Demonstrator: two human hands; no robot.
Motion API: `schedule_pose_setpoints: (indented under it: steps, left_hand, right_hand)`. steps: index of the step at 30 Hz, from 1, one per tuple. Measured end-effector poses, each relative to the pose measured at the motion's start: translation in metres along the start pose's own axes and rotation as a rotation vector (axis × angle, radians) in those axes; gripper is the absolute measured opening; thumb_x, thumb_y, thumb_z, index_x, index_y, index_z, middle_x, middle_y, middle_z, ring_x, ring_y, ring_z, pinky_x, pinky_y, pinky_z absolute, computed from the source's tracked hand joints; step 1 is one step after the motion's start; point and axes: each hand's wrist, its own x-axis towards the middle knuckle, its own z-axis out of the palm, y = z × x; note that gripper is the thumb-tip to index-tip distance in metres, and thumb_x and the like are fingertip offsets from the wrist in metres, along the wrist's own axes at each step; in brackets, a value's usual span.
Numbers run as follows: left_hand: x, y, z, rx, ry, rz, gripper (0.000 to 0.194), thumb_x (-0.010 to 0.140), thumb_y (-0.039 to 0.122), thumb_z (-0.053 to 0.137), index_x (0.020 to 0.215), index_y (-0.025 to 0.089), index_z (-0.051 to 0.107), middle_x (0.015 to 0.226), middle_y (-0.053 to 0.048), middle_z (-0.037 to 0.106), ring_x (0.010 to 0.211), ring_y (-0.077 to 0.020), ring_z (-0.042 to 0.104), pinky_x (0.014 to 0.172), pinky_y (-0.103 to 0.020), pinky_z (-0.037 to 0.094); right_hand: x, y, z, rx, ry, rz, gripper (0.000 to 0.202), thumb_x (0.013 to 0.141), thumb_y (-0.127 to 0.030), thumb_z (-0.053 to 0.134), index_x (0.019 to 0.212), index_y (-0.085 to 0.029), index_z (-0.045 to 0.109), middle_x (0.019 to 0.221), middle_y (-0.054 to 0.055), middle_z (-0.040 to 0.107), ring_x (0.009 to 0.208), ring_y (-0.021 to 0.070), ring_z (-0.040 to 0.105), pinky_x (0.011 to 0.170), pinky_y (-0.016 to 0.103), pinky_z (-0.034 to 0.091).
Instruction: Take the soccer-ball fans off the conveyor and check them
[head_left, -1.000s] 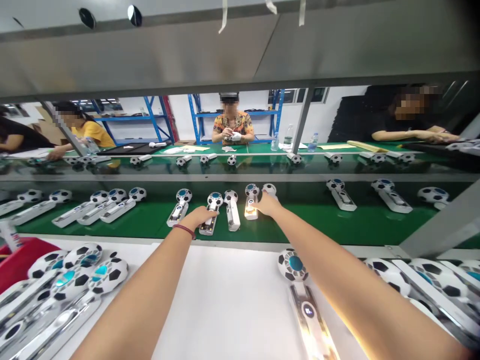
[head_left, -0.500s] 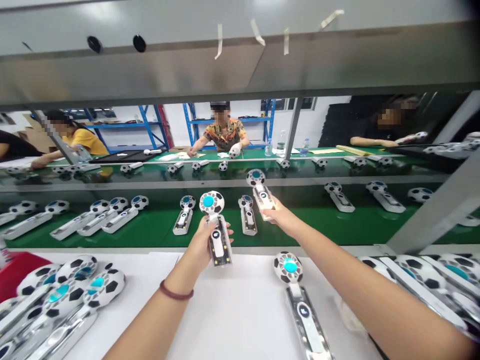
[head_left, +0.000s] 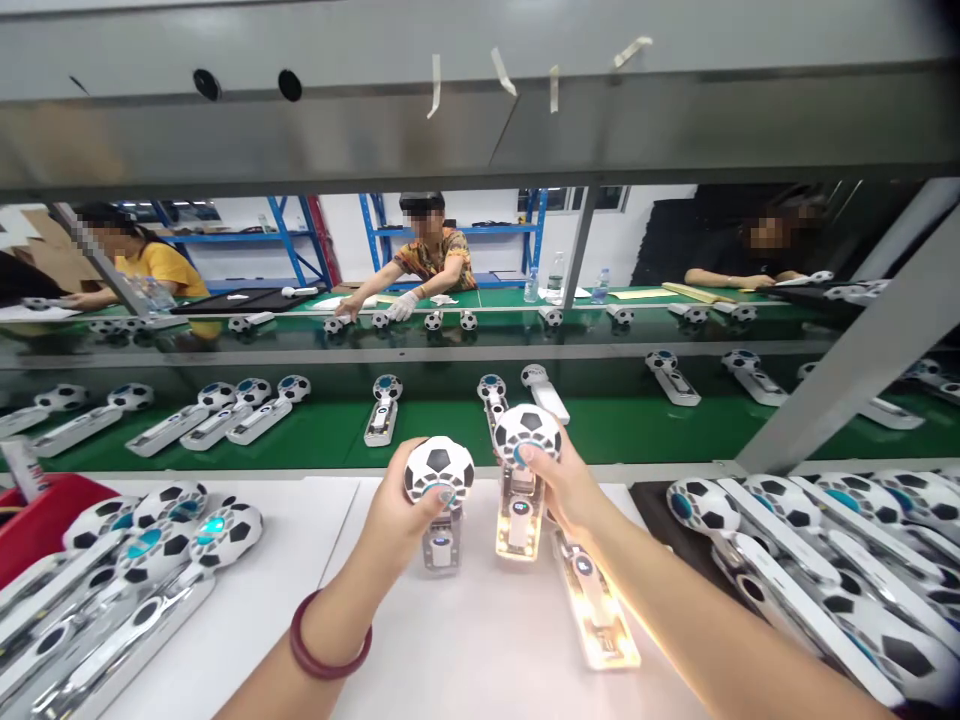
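— What is each hand gripping?
— The left hand (head_left: 409, 515) is closing its fingers round a glossy football-patterned fan (head_left: 439, 470); the right hand (head_left: 566, 488) is clamping a second round-headed fan (head_left: 527, 433), its flat handle glowing.
— Where?
— Both are hovering upright over the smooth white table (head_left: 465, 650), near the green belt (head_left: 600, 425).

Head-worn camera, forward-down — close over worktable (head_left: 480, 640)
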Motion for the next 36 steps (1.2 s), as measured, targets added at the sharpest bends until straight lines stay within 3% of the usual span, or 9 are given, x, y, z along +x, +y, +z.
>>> schedule_pose_setpoints:
  steps: [4,7,9,12,15,18,22,28,36]
  left_hand:
    - [-0.014,-0.034,-0.012,0.015,0.099,-0.037,0.075,0.058,0.041,0.078,0.118,0.023,0.036,0.115,-0.011,0.055,0.101,-0.0266,0.056,0.084,-0.035,0.046]
    - [-0.025,-0.055,-0.017,-0.063,-0.008,-0.216,0.060,0.064,0.037,0.074,0.110,0.022,0.040,0.118,-0.014,0.054,0.106,-0.0273,0.055,0.083,-0.037,0.046]
    - [-0.029,-0.061,-0.020,-0.150,-0.083,-0.280,0.054,0.067,0.037,0.072,0.108,0.021,0.040,0.112,-0.014,0.057,0.097,-0.0272,0.059,0.076,-0.038,0.049]
    - [-0.030,-0.058,-0.021,-0.271,-0.092,-0.316,0.051,0.068,0.034,0.071,0.106,0.022,0.039,0.097,-0.008,0.059,0.080,-0.0229,0.062,0.070,-0.037,0.050]
    - [-0.030,-0.052,-0.020,-0.324,-0.094,-0.379,0.049,0.068,0.032,0.071,0.103,0.023,0.039,0.089,-0.003,0.058,0.071,-0.0191,0.061,0.069,-0.037,0.050]
    - [-0.031,-0.049,-0.018,-0.291,-0.115,-0.426,0.045,0.069,0.031,0.070,0.101,0.022,0.039,0.087,-0.003,0.057,0.066,-0.0171,0.059,0.064,-0.033,0.049]
    - [-0.033,-0.047,-0.017,-0.269,-0.119,-0.432,0.043,0.072,0.030,0.067,0.104,0.022,0.038,0.088,-0.004,0.057,0.069,-0.0178,0.059,0.063,-0.032,0.048]
    - [-0.032,-0.045,-0.018,-0.281,-0.119,-0.454,0.047,0.069,0.031,0.070,0.103,0.023,0.039,0.089,-0.004,0.057,0.070,-0.0196,0.060,0.063,-0.033,0.047]
    - [-0.034,-0.043,-0.017,-0.256,-0.105,-0.445,0.048,0.069,0.032,0.070,0.106,0.023,0.041,0.087,-0.004,0.058,0.073,-0.0195,0.059,0.063,-0.032,0.047]
  right_hand:
    - [-0.021,0.023,-0.005,-0.164,0.008,0.090,0.072,0.059,-0.035,0.075,0.119,-0.029,0.035,0.107,0.002,0.056,0.096,0.0192,0.055,0.087,0.034,0.042]
    - [-0.031,0.040,-0.007,-0.291,-0.033,0.240,0.071,0.064,-0.035,0.072,0.122,-0.026,0.033,0.110,0.005,0.056,0.101,0.0216,0.054,0.092,0.038,0.039]
    - [-0.035,0.047,-0.005,-0.233,-0.065,0.324,0.063,0.069,-0.036,0.068,0.121,-0.025,0.034,0.104,0.005,0.058,0.099,0.0228,0.056,0.092,0.040,0.040]
    - [-0.038,0.050,0.000,-0.012,-0.057,0.446,0.057,0.069,-0.036,0.067,0.115,-0.025,0.036,0.088,0.002,0.060,0.088,0.0242,0.062,0.084,0.043,0.044]
    - [-0.038,0.045,0.001,0.151,-0.077,0.501,0.063,0.063,-0.028,0.071,0.113,-0.026,0.033,0.079,-0.002,0.059,0.083,0.0245,0.064,0.080,0.041,0.046]
    - [-0.039,0.039,0.000,0.135,-0.138,0.505,0.071,0.057,-0.016,0.071,0.116,-0.027,0.033,0.083,-0.001,0.061,0.086,0.0239,0.063,0.082,0.039,0.044]
    - [-0.040,0.037,0.000,0.126,-0.232,0.474,0.075,0.060,-0.014,0.070,0.122,-0.027,0.031,0.092,0.001,0.062,0.091,0.0224,0.061,0.087,0.040,0.042]
    - [-0.040,0.038,0.000,0.156,-0.255,0.486,0.073,0.061,-0.016,0.073,0.122,-0.027,0.033,0.100,0.002,0.059,0.095,0.0240,0.060,0.089,0.042,0.041]
    - [-0.039,0.038,0.001,0.165,-0.227,0.493,0.078,0.056,-0.014,0.074,0.121,-0.026,0.033,0.094,0.001,0.059,0.093,0.0246,0.060,0.088,0.042,0.041]
